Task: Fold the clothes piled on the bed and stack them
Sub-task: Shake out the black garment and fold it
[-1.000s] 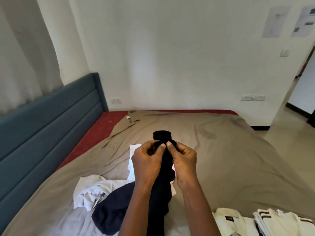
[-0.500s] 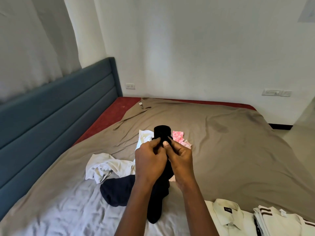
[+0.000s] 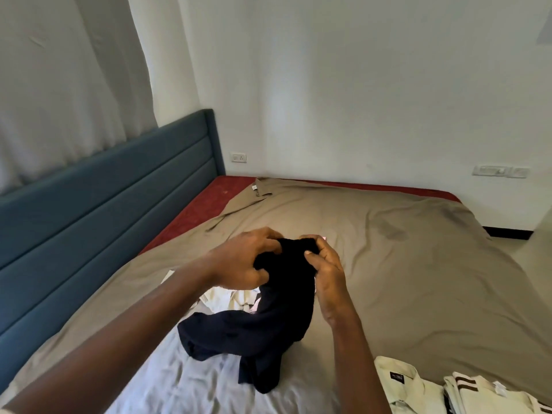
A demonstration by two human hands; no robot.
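A black garment (image 3: 268,318) hangs bunched over the middle of the bed. My left hand (image 3: 242,261) grips its top edge from the left, fingers curled into the cloth. My right hand (image 3: 325,264) pinches the same edge from the right. The garment's lower part trails down onto the sheet in folds. Behind it lies a crumpled white garment (image 3: 233,298), mostly hidden by my left forearm and the black cloth. A sliver of pink cloth (image 3: 324,238) shows above my right hand.
The bed has a khaki sheet (image 3: 418,264) over a red mattress. A blue padded headboard (image 3: 104,204) runs along the left. Folded cream shirts (image 3: 400,383) and a striped folded stack (image 3: 490,392) lie at the bottom right corner.
My hands have spread a little apart along the black garment's top edge and shifted left. The view turned left, and my left forearm now covers most of the white garment.
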